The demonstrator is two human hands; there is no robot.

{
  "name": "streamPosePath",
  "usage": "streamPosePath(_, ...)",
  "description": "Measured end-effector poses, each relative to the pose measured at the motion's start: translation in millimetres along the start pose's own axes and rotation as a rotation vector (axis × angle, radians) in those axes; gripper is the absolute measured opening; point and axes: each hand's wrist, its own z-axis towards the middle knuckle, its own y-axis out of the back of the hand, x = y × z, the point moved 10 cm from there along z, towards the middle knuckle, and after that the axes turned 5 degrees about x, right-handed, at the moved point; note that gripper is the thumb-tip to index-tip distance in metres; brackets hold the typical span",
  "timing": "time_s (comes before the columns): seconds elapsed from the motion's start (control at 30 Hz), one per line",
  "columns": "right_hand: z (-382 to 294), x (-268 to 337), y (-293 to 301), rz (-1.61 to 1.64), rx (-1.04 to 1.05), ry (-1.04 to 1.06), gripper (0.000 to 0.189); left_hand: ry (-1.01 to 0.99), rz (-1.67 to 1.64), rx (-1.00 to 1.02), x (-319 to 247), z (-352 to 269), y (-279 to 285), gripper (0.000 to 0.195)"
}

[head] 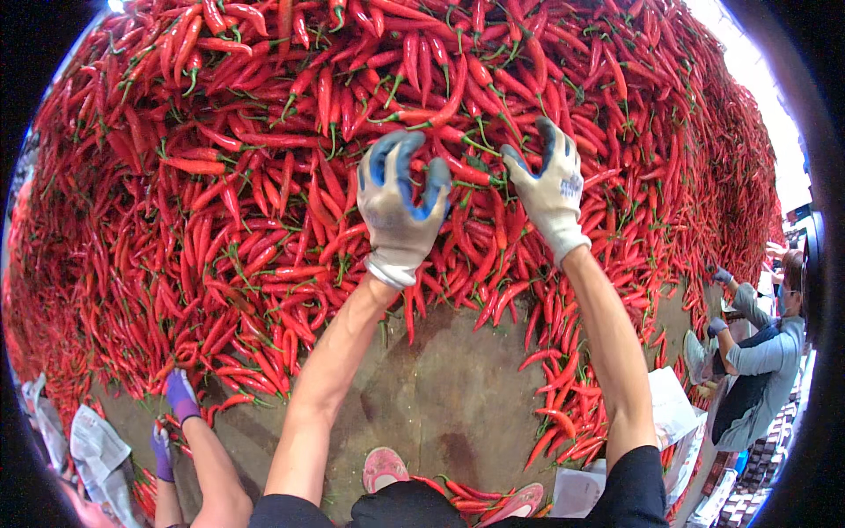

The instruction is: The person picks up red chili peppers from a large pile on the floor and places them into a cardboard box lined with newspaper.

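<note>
A large sloping heap of red chili peppers (297,224) with green stems rises before me. My left hand (401,208), in a whitish knit glove with a blue-grey coated palm, hovers at the middle of the heap's face. Its fingers are bent and spread, with no pepper visibly gripped. To its right, my right hand (549,188) wears a matching glove. Thumb and fingers stand apart there, nothing seen between them. Between the hands lies a pepper (470,173), its stem pointing at my right hand. The undersides of both hands are partly hidden.
A brown floor (422,389) shows below the heap, with loose peppers (568,396) along the right. Another person's purple-gloved hand (181,395) reaches in at lower left, near newspaper (99,449). A person in grey sleeves (769,356) sits at right, beyond paper sheets (673,402). My pink shoes (385,467) are below.
</note>
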Motion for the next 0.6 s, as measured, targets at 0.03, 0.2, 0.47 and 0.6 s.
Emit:
streamPosePath(0.03,13,4,-3,-0.078,0.029,0.045,0.073,-0.137,0.171,0.015,-16,15,-2,0.041)
streamPosePath(0.2,63,37,-42,-0.334,0.244,0.227,0.093,-0.039,0.728,0.67,11,63,-75,0.087)
streamPosePath(0.47,85,36,-73,-0.528,0.4,0.194,0.09,0.006,0.76,0.841,47,51,-132,0.068)
streamPosePath(0.6,90,18,-86,-0.353,0.465,0.096,0.079,-0.055,0.75,0.792,52,48,-139,0.06)
